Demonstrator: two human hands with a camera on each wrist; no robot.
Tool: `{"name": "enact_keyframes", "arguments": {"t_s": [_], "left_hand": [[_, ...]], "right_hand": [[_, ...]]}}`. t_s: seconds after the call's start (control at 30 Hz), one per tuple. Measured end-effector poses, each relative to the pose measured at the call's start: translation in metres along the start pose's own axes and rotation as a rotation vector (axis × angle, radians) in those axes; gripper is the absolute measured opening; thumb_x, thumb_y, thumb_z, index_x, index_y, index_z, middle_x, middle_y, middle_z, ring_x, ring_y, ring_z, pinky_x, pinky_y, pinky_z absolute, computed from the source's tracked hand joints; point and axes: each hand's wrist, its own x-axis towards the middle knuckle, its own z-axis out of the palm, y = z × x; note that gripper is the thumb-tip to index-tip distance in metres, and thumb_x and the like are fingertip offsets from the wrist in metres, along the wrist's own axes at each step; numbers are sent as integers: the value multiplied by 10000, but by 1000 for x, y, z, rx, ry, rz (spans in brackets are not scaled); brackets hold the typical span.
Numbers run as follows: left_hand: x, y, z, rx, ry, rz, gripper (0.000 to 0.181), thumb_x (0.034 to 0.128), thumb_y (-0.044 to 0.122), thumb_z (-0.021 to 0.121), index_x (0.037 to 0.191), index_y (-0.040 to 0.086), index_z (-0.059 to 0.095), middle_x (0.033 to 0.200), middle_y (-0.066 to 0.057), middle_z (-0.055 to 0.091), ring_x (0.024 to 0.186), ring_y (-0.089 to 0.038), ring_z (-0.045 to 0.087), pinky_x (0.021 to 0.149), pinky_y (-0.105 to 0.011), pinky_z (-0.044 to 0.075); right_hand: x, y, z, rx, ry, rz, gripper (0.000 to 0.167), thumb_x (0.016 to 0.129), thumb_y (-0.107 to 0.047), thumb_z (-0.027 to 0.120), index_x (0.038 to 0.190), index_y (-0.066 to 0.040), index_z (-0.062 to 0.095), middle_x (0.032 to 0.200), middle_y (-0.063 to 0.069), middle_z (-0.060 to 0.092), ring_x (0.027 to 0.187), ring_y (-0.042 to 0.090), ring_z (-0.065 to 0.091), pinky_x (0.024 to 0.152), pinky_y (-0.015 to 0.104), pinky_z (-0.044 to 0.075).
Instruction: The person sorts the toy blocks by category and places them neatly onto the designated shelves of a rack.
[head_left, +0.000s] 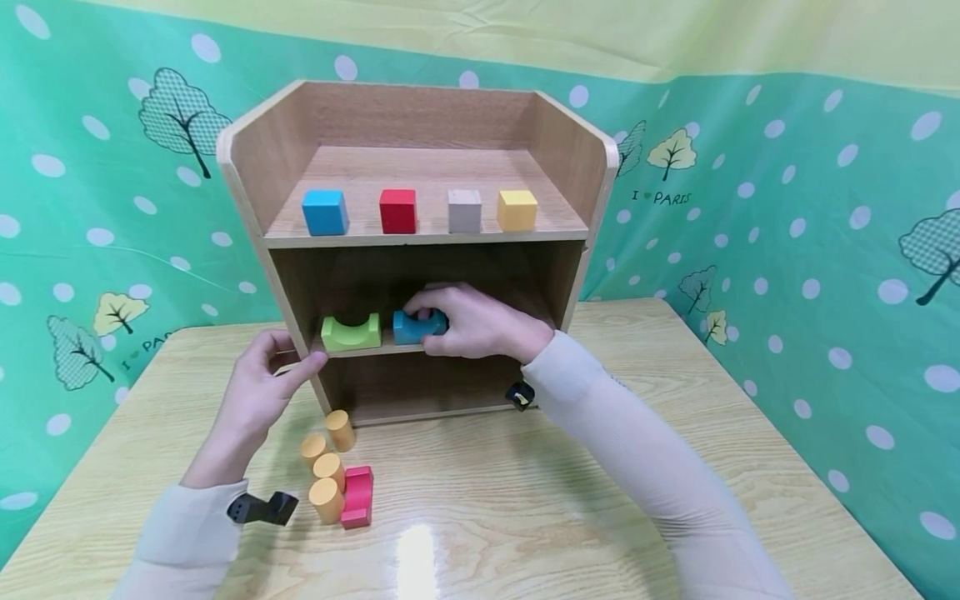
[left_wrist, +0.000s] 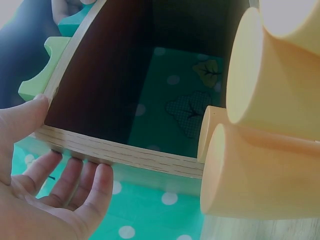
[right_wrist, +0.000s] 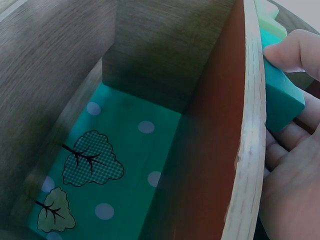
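A small wooden shelf unit stands on the table. On its middle shelf, my right hand grips a blue arch block, its curved hollow facing up. The right wrist view shows the thumb on one side of that blue block and fingers behind it. To its left sits a light green arch block, hollow also upward, a small gap between them. My left hand holds the unit's left side panel, thumb near the shelf's front corner and fingers against the outer face.
Along the top shelf's front edge stand a blue cube, a red cube, a white cube and a yellow cube. Several orange-yellow cylinders and a red arch block are on the table at front left.
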Motion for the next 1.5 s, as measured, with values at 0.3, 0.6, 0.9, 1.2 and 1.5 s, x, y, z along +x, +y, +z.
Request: {"name": "enact_keyframes", "arguments": {"t_s": [0.3,0.6,0.9,1.2,1.5], "left_hand": [[-2,1,1,9,-3,-5,469,896,300,676,1209,8,485,1147,-61,503,1022,-165,472,738,-168,447],[-2,1,0,3,0,-1,461,894,287,681,1201,0,489,1128,-51,507,1006,-157,476,728,-168,448],[-2,0,-1,7,2,1,422,895,302,677,1174,39,502,1127,-47,508,1009,-161,471,727,-173,446],[-1,2,0,4,-2,-3,439,893,304,680,1182,29,497,1128,-49,507,1012,-164,476,729,-167,448],[-1,2,1,4,-11,-13,467,897,316,672,1208,21,486,1147,-64,501,1028,-181,467,741,-169,447]], "right_hand": [[-2,0,0,-6,4,1,374,846,-228,623,1209,-139,601,1069,-57,577,919,78,507,813,213,441],[-9,5,-2,-1,53,-16,391,851,-255,639,1226,-153,601,1169,-56,563,981,63,478,879,197,416],[-19,8,-1,15,84,-4,469,854,-339,661,1263,-124,583,1237,-13,540,1074,131,481,952,297,432],[-33,10,-2,-51,196,-109,547,836,-433,704,1243,-87,586,1230,-13,517,1032,123,509,911,281,448],[-48,13,1,-47,291,-227,420,857,-344,702,1178,-93,602,1176,-10,532,891,134,545,814,267,477]]}}
